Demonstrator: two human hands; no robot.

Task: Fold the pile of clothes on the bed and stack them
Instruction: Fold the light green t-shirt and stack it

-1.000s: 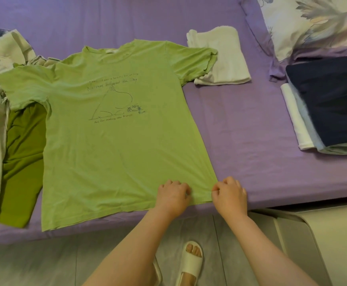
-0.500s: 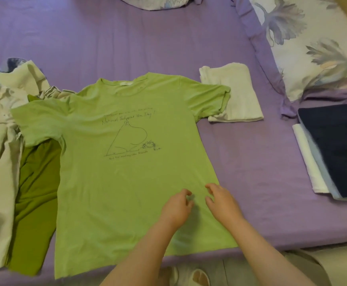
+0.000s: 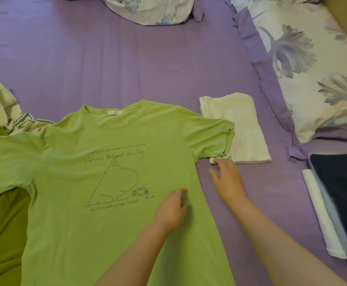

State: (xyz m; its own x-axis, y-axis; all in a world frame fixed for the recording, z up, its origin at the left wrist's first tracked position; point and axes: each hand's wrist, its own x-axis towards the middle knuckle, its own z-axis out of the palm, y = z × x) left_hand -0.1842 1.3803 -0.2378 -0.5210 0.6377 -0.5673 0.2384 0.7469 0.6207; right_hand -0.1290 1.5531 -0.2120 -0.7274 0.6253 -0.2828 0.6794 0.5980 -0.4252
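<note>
Your left hand [image 3: 171,209]: it lies at about 6 o'clock in your view, palm down on the lower right of the light green T-shirt [image 3: 110,203], fingers loosely extended toward 12 o'clock; it holds nothing and only rests on the cloth.
Your right hand [image 3: 227,178]: at about 4 o'clock from the shirt's print, it reaches over the purple sheet [image 3: 127,58] just beside the shirt's right edge, fingers spread and relaxed; it grips nothing. The fingertips are close to the near left corner of the folded white garment [image 3: 238,129]; whether they touch it you cannot tell.
Light green T-shirt: spread flat and face up on the bed, neck toward 12 o'clock, hem toward 6 o'clock and out of frame. Its right sleeve overlaps the folded white garment.
Dark green garment [image 3: 1,234]: at 8 o'clock, partly under the shirt's left side.
Unfolded pile [image 3: 1,110]: pale, crumpled clothes at 10 o'clock, just beyond the shirt's left sleeve.
Folded stack [image 3: 337,203]: at 3 o'clock, well apart from the shirt, a dark navy piece on top of pale blue and white ones.
Floral pillow [image 3: 313,69]: at 2 o'clock, beyond the stack.
Second floral pillow [image 3: 147,9]: at 12 o'clock, farthest from you.
</note>
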